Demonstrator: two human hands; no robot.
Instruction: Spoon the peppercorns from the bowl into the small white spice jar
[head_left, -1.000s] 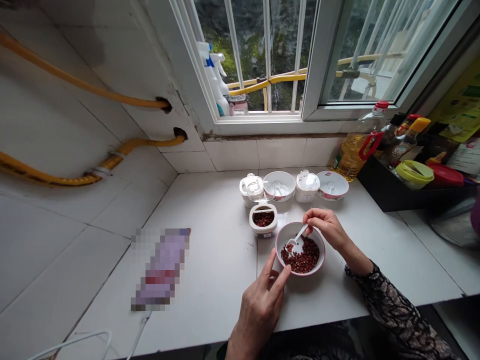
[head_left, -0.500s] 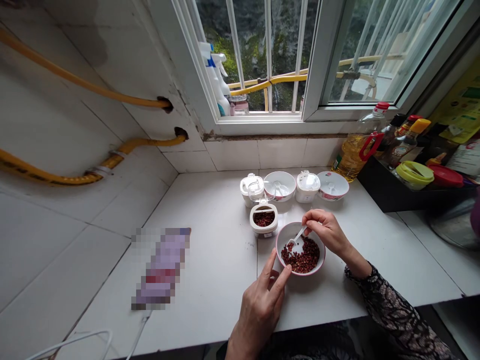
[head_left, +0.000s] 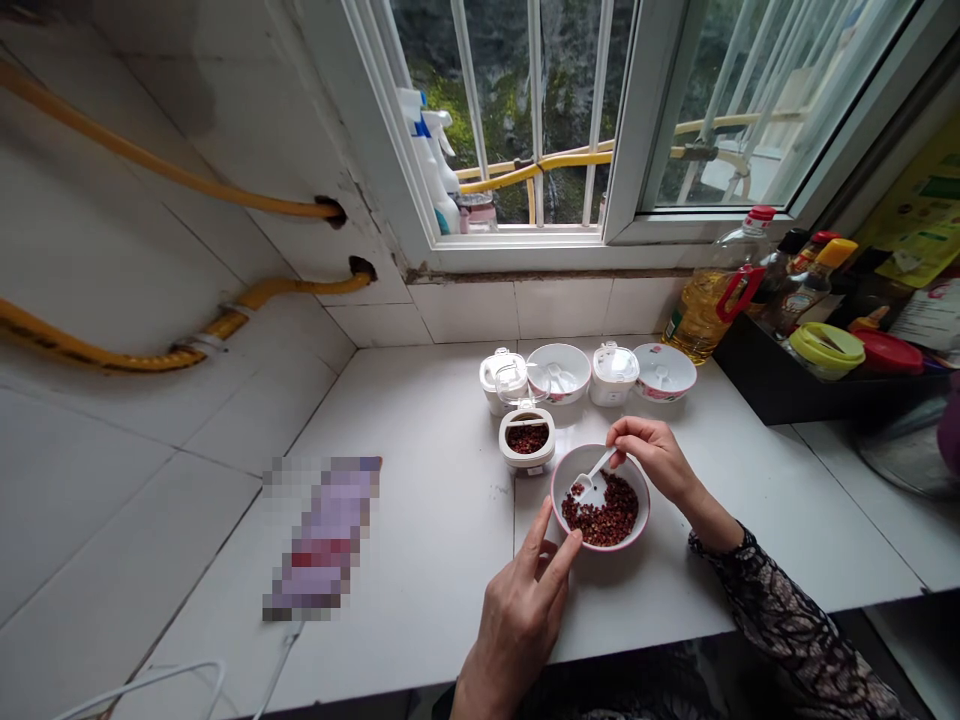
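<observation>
A white bowl [head_left: 636, 535] with a pink rim holds dark red dried peppercorns [head_left: 611, 515]. My left hand [head_left: 521, 605] holds its near left side, two fingertips at the rim. Between the thumb and fingers of my right hand [head_left: 652, 455] is the handle of a small white spoon [head_left: 598, 467], its tip down inside the bowl among the peppercorns. Just behind the bowl stands a white seasoning jar [head_left: 527, 462], lid raised, with the same kind of peppercorns in it.
At the back are two lidded jars [head_left: 615, 375] and two floral bowls [head_left: 568, 372]. An oil bottle [head_left: 701, 310] and a black rack [head_left: 757, 385] of condiments stand on the right. A blurred purple object [head_left: 322, 540] with a white cable [head_left: 281, 660] lies on the left.
The spoon's tip has shifted very slightly left inside the bowl, with my right hand nearly where it was. My left hand stays at the rim.
</observation>
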